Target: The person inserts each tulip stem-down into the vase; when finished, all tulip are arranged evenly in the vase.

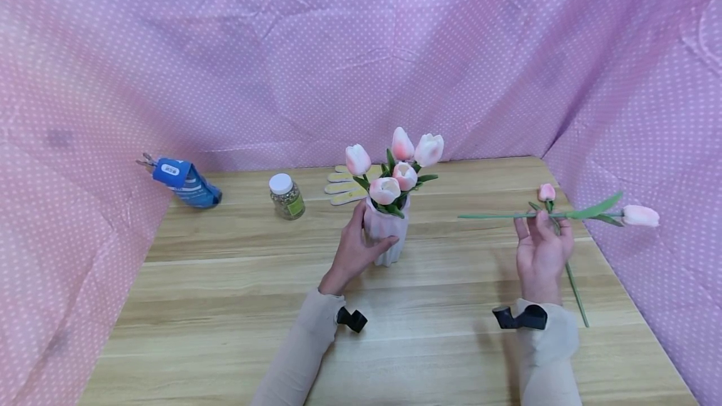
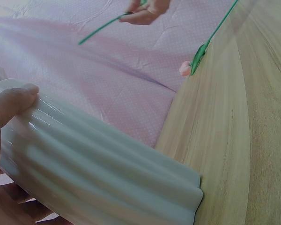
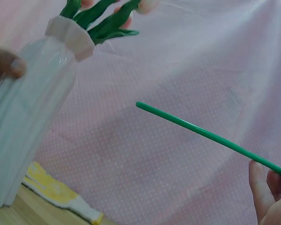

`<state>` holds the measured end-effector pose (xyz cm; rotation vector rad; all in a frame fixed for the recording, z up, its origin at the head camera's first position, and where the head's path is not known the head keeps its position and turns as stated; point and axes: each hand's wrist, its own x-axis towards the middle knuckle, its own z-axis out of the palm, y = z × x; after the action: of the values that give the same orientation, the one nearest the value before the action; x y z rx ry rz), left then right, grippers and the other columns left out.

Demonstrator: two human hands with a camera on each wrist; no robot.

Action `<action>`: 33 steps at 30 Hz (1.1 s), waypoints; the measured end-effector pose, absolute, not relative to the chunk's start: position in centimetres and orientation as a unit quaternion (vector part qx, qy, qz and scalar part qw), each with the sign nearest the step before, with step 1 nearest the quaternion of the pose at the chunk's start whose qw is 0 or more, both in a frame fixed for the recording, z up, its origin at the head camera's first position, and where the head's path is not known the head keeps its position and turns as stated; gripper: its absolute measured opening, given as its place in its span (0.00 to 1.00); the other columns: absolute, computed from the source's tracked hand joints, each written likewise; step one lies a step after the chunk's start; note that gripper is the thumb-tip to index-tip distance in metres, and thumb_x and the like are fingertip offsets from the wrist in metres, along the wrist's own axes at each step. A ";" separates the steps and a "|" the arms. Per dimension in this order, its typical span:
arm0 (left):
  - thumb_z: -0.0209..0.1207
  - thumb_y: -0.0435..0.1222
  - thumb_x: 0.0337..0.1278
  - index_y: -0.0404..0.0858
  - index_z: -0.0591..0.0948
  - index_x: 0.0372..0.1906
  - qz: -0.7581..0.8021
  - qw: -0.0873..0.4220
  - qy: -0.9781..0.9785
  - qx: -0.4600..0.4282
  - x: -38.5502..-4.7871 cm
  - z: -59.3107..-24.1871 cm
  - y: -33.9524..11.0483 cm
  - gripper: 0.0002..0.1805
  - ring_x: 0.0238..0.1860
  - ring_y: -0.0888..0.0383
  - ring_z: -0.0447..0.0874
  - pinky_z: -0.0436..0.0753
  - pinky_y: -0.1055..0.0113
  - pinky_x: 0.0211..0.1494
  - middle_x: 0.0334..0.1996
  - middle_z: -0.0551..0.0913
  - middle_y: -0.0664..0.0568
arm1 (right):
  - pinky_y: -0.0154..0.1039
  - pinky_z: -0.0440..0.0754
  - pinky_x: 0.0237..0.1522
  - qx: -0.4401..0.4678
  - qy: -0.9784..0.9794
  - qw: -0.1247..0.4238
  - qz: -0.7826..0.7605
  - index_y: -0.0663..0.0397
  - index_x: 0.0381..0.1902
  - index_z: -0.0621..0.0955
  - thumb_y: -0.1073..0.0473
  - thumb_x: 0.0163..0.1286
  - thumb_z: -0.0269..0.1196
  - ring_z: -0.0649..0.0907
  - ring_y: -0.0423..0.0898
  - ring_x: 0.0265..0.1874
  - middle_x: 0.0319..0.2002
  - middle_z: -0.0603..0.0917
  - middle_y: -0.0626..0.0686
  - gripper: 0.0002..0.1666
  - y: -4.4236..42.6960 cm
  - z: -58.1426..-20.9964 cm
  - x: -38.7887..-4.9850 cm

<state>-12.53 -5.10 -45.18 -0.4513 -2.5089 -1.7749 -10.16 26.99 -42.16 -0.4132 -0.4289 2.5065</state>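
Observation:
A white ribbed vase (image 1: 386, 230) stands upright on the table with several pale pink tulips (image 1: 385, 191) in it. My left hand (image 1: 361, 246) grips its side, thumb across the front; the left wrist view shows the thumb on the glossy vase (image 2: 93, 150). Off to the right, my right hand (image 1: 543, 252) pinches the green stem of a single tulip (image 1: 640, 216) held sideways above the table, bloom to the right. Its bare stem end (image 3: 178, 121) points toward the vase in the right wrist view. Another pink tulip (image 1: 546, 192) lies on the table beneath that hand.
A yellow and white glove (image 1: 345, 188) lies behind the vase. Left of it stands a jar with a white lid (image 1: 286, 196). Farther left is a blue packet (image 1: 188, 183) with thin sticks poking out. Pink dotted cloth (image 1: 338, 61) hangs around the wooden table (image 1: 225, 306).

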 end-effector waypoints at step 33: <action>0.72 0.46 0.52 0.51 0.60 0.74 -0.573 0.017 -0.806 -0.151 -12.6 -45.3 -5.2 0.47 0.71 0.47 0.72 0.72 0.44 0.73 0.70 0.72 0.49 | 0.46 0.90 0.26 0.027 -0.245 0.333 0.910 0.67 0.40 0.73 0.79 0.61 0.63 0.85 0.52 0.26 0.27 0.81 0.59 0.12 18.7 -35.3 -10.2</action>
<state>-12.62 -5.18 -45.31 -0.4704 -2.5046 -1.7798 -10.17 18.67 -35.28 0.0711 -0.6387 2.3777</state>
